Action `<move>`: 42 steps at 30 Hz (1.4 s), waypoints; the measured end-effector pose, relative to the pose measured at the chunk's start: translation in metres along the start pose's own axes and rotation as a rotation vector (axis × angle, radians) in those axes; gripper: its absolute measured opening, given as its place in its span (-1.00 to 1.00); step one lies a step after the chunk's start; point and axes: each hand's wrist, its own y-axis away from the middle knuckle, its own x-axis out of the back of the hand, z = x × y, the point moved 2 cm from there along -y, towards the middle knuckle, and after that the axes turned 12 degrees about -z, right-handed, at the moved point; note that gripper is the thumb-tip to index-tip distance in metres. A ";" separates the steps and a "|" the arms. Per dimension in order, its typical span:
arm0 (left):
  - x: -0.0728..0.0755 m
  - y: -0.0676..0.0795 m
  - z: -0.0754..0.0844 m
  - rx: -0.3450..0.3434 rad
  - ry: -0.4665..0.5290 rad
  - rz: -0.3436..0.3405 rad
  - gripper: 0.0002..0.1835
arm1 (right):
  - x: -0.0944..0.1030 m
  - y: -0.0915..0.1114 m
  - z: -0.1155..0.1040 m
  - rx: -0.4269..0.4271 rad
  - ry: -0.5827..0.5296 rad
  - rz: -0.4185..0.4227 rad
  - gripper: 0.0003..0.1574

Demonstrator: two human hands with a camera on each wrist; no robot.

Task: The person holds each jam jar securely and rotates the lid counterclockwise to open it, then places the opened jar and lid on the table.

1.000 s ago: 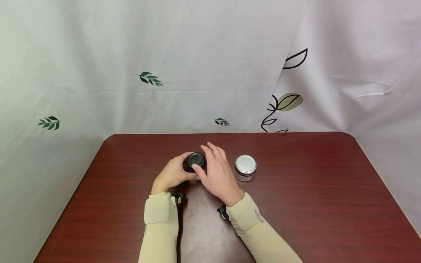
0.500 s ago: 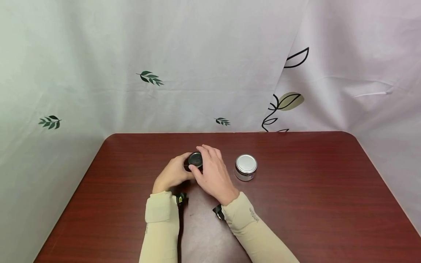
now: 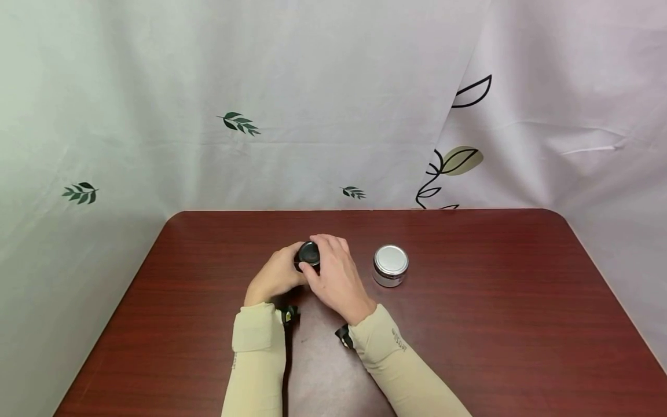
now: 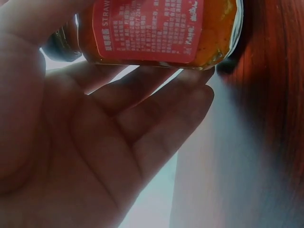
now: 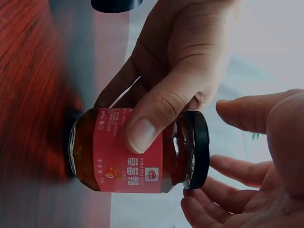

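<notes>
A glass jam jar (image 5: 130, 175) with a pink-red strawberry label and amber contents stands upright; whether its base touches the table cannot be told. My left hand (image 3: 278, 272) grips its body, the thumb lying across the label in the right wrist view. In the left wrist view the label (image 4: 147, 31) shows above the left hand's palm (image 4: 80, 142). The jar's black lid (image 5: 198, 149) is on. My right hand (image 3: 336, 278) hovers round that lid with loosely bent fingers. Its fingertips (image 5: 228, 166) are at the lid's edge, while its thumb (image 5: 247, 114) stands slightly apart.
A second, short glass jar (image 3: 391, 278) with a silver lid stands to the right of my hands. The reddish-brown table (image 3: 495, 313) reaches back to a pale leaf-print curtain (image 3: 292, 162). Each wrist carries a small black camera (image 3: 345, 336).
My right hand has shifted slightly left and nearer to me, closer round the lid. The left hand keeps its grip on the jam jar. The silver-lidded jar stays in place.
</notes>
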 end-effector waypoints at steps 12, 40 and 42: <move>-0.002 -0.001 0.000 -0.008 -0.010 0.016 -0.41 | -0.004 0.001 0.003 0.003 0.031 0.020 -0.39; -0.002 -0.003 0.001 -0.010 -0.042 0.045 -0.39 | -0.008 -0.003 0.009 0.010 0.004 0.050 -0.35; -0.002 -0.003 0.001 -0.008 -0.041 0.048 -0.40 | -0.008 -0.003 0.010 0.005 -0.005 0.047 -0.35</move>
